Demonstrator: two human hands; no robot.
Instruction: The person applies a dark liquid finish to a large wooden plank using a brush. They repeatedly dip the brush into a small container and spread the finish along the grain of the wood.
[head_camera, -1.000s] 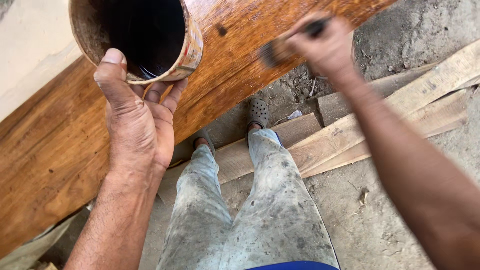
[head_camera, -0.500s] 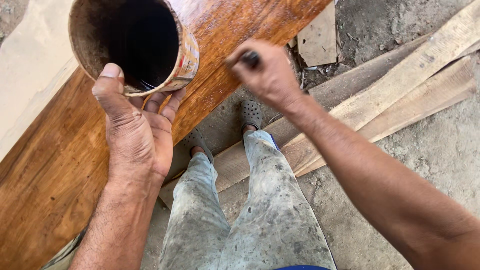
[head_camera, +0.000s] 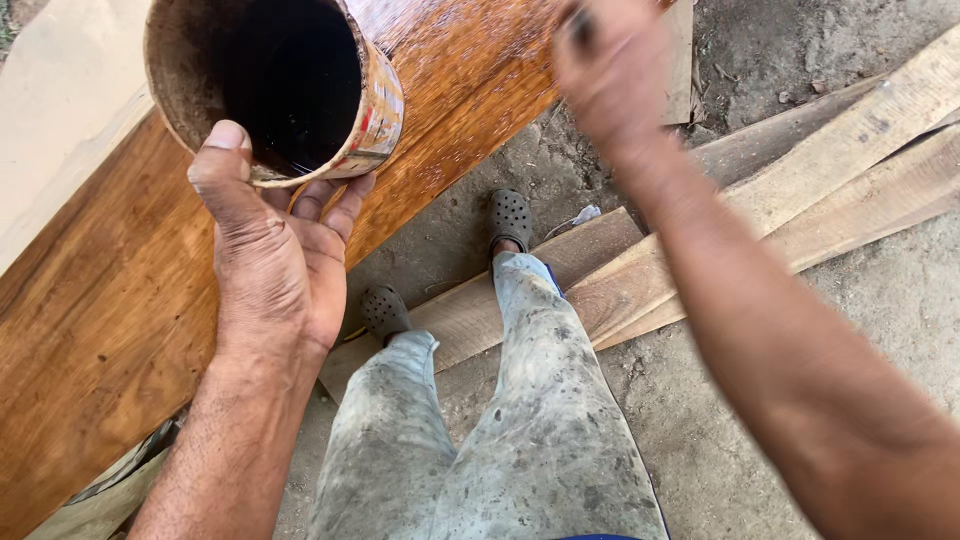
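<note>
My left hand (head_camera: 270, 250) grips a rusty open tin can (head_camera: 285, 90) from below, thumb on its rim; dark liquid fills its inside. The can hangs over a long brown wooden board (head_camera: 110, 310) whose upper part shines wet with stain. My right hand (head_camera: 610, 70) is blurred at the top, over the board's edge, its fingers closed around a dark handle, most likely a brush; the bristles are hidden.
My legs in dusty grey trousers (head_camera: 520, 420) and dark clogs (head_camera: 508, 218) stand on dirt ground. Bare wooden planks (head_camera: 800, 190) lie across the ground to the right. A pale unstained board (head_camera: 60, 150) lies along the left.
My right hand has swung leftward from the right side toward the can and the board. The can and left hand have stayed nearly still in view.
</note>
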